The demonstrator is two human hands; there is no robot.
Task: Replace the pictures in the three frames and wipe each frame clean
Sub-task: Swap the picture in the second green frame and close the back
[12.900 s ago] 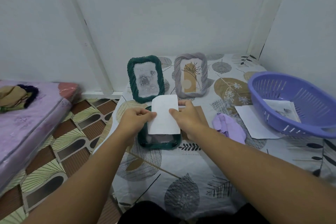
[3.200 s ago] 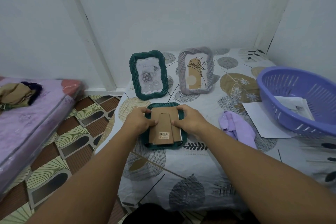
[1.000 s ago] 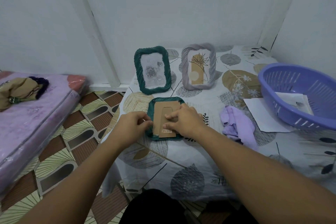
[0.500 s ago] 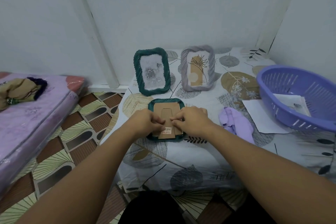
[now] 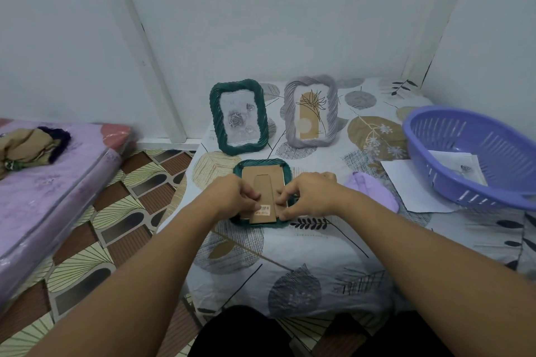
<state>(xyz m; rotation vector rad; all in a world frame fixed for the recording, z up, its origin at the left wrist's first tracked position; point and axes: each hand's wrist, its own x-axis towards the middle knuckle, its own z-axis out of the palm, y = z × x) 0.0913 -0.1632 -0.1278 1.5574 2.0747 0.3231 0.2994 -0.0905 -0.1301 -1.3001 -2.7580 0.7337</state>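
Note:
A dark green frame [image 5: 262,164] lies face down on the table, its brown cardboard back [image 5: 262,182] with stand facing up. My left hand [image 5: 232,197] presses the back's left edge and my right hand [image 5: 310,194] presses its right edge, fingertips pinching near the barcode sticker. Behind it stand a green frame [image 5: 238,117] with a grey rose picture and a grey-lilac frame [image 5: 311,111] with a tan plant picture. A lilac cloth [image 5: 374,191] lies to the right of my right hand.
A purple basket [image 5: 470,153] with a paper inside sits at the right, over a white sheet [image 5: 409,182]. The leaf-patterned tablecloth [image 5: 290,264] hangs over the front edge. A pink mattress [image 5: 43,197] with bundled fabric lies at the left; patterned floor between.
The picture sheet went into the face-down frame and the cardboard back was laid over it. Over the last second both hands slid toward the lower edge of the back.

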